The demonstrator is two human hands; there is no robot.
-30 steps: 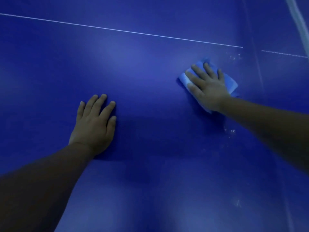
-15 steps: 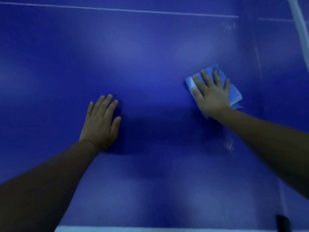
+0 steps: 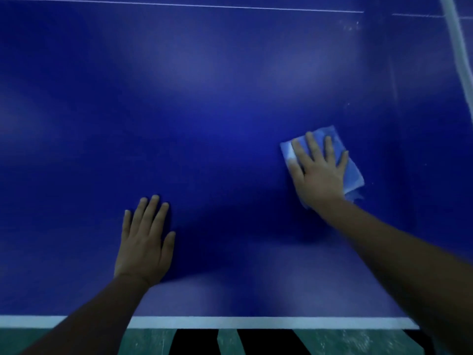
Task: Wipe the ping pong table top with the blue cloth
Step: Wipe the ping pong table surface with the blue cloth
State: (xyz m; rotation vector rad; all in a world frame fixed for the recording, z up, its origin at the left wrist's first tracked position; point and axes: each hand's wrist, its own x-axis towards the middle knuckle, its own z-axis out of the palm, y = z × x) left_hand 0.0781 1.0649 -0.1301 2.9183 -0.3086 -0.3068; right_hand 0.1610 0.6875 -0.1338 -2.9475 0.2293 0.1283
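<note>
- My left hand lies flat on the dark blue ping pong table top, the surface, near the near edge and left of centre. Its fingers are straight and together; that grip is released, holds nothing, and only props me up.
- Over the last second this hand has kept the same flat pose. It now shows closer to the near edge, whose white border line has come into view along with the green floor below, so my head has pulled back.
- My right hand presses with spread, straight fingers on the folded light-blue cloth, towards the right side of the surface. The palm pins the cloth; the fingers are not curled round it.
- A second ago the cloth sat close under the thin white centre line; now it is well apart from it and nearer to me. I judge this a pulling stroke towards the near edge, with the strip behind it covered.
- Pale specks remain near the far right, close to the broad white stripe; that patch probably still needs a pass.
- Count: two hands, one cloth, one surface, three white lines.
</note>
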